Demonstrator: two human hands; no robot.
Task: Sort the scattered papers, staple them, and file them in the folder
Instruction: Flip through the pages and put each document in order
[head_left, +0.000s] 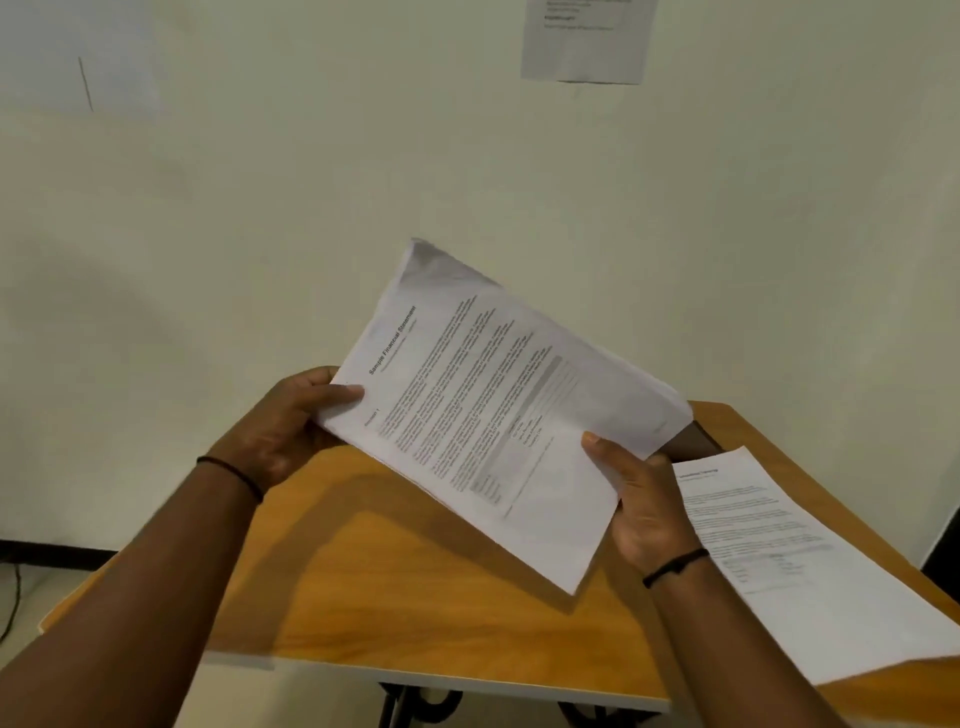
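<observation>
Head view, and the left hand (283, 423) is pinching the upper left edge of the stack of papers (498, 410), thumb lying across the top sheet. The stack is hanging tilted in the air above the wooden table (415, 587), touching nothing but the two hands (the heading is reading "Sample Financial Statement"). The right hand (641, 504) is gripping the stack's lower right edge, thumb on top. Further right, a single printed sheet (810, 566) is lying flat on the table, its near corner overhanging the edge.
</observation>
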